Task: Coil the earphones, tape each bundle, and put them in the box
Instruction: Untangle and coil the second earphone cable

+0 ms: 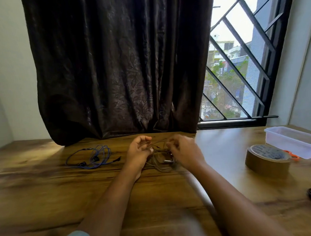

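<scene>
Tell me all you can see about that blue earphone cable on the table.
The blue earphones lie loose on the wooden table, left of the left hand and untouched. The thin blue cord sprawls in several uneven loops, not yet bundled or taped. Two dark earbuds rest near its front, a dark inline piece at the back, a dark plug end to the right.

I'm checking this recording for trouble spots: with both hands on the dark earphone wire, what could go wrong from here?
1. The dark earphones hang in loose loops between the left hand and right hand; the coil could tangle or spring open.
2. The tape roll lies well to the right, so reaching for it means releasing one hand, and the bundle may uncoil.
3. The blue earphones lie loose just left of the left hand; a forearm could drag them.
</scene>
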### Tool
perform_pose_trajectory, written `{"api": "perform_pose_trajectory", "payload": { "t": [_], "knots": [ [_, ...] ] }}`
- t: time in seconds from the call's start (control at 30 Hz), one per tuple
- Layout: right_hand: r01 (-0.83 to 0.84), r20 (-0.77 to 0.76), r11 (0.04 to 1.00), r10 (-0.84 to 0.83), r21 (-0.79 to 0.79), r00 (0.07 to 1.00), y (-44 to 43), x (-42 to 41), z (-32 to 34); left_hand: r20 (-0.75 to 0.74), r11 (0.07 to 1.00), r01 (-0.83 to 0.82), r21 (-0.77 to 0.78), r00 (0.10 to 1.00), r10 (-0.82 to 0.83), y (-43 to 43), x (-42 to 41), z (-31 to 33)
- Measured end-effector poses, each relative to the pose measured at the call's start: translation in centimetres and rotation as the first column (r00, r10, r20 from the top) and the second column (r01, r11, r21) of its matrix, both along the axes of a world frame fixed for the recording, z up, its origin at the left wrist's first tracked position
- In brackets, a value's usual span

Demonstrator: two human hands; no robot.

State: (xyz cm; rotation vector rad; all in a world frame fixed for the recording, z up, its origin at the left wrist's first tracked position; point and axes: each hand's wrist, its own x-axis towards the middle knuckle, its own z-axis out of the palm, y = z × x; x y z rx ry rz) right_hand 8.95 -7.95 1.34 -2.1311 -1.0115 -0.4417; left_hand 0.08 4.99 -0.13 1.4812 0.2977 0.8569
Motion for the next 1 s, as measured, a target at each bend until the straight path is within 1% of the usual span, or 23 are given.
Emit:
{"api": "perform_pose_trajectory", "payload": {
  "t": [0.07, 0.17, 0.23, 0.3, 0.33, 0.37, 0.43, 0.5, 0.57, 0.67, 0.77, 0.83, 0.87, 0.9, 0.93, 0.97, 1.0],
  "knots": [
    [-0.126, -0.06, 0.991, 0.123, -0.05, 0.991, 0.9, -0.7, -0.7, 0.032, 0.997, 0.069, -0.039, 0.997, -0.067, -0.1, 0.0, 0.4],
    [-0.265, -0.251, 0.963, 0.244, -0.053, 0.937, 1.2, -1.1, -1.3, 0.107, 0.979, 0.17, -0.108, 0.982, -0.159, -0.5, 0.0, 1.0],
    [-0.276, -0.3, 0.961, 0.26, -0.01, 0.918, 1.0, -0.7, -1.4, 0.122, 0.969, 0.21, -0.13, 0.973, -0.194, -0.8, 0.0, 1.3],
    [-0.283, -0.362, 0.958, 0.28, 0.046, 0.889, 0.7, -0.2, -1.4, 0.103, 0.968, 0.209, -0.137, 0.975, -0.196, -1.0, -0.2, 1.3],
    [-0.305, -0.398, 0.951, 0.297, 0.045, 0.868, 0.4, -0.1, -1.3, 0.093, 0.969, 0.201, -0.146, 0.978, -0.189, -0.9, -0.3, 1.2],
    [-0.329, -0.425, 0.944, 0.303, 0.011, 0.853, 0.3, 0.0, -1.3, 0.086, 0.968, 0.189, -0.162, 0.98, -0.177, -0.8, -0.3, 1.2],
    [-0.369, -0.427, 0.923, 0.294, -0.105, 0.855, 0.2, 0.2, -1.2, 0.082, 0.963, 0.166, -0.214, 0.985, -0.152, -0.6, -0.5, 1.3],
    [-0.391, -0.378, 0.903, 0.304, -0.179, 0.874, 0.2, 0.4, -1.2, 0.08, 0.959, 0.148, -0.243, 0.988, -0.132, -0.5, -0.5, 1.4],
    [-0.396, -0.332, 0.895, 0.317, -0.204, 0.888, 0.0, 0.8, -1.1, 0.055, 0.968, 0.103, -0.229, 0.994, -0.093, -0.5, -0.5, 1.5],
    [-0.404, -0.308, 0.89, 0.332, -0.212, 0.892, -0.6, 1.5, -1.2, 0.039, 0.974, 0.017, -0.224, 0.999, -0.009, -0.2, -0.8, 1.6],
    [-0.415, -0.285, 0.862, 0.336, -0.292, 0.898, -0.6, 1.8, -1.3, 0.06, 0.965, -0.027, -0.261, 0.997, 0.044, 0.3, -1.3, 1.7],
    [-0.421, -0.271, 0.847, 0.343, -0.326, 0.899, -0.4, 1.9, -1.5, 0.032, 0.967, -0.056, -0.25, 0.997, 0.066, 0.6, -1.5, 1.5],
    [-0.417, -0.258, 0.858, 0.348, -0.3, 0.901, -0.4, 1.9, -1.5, 0.001, 0.97, -0.074, -0.233, 0.997, 0.076, 0.7, -1.5, 1.3],
    [-0.409, -0.258, 0.885, 0.351, -0.222, 0.9, -0.4, 2.0, -1.6, -0.027, 0.974, -0.087, -0.21, 0.996, 0.083, 0.7, -1.6, 1.3],
    [-0.39, -0.279, 0.916, 0.352, -0.092, 0.894, -0.4, 2.0, -1.8, -0.045, 0.978, -0.089, -0.19, 0.996, 0.082, 0.7, -1.7, 1.3],
    [-0.353, -0.309, 0.933, 0.357, 0.072, 0.881, -0.5, 2.1, -1.8, -0.052, 0.98, -0.082, -0.18, 0.996, 0.073, 0.6, -1.7, 1.4],
    [-0.304, -0.328, 0.924, 0.369, 0.232, 0.87, -0.6, 2.0, -1.8, -0.054, 0.982, -0.075, -0.175, 0.996, 0.066, 0.4, -1.7, 1.5]
  ]
}}
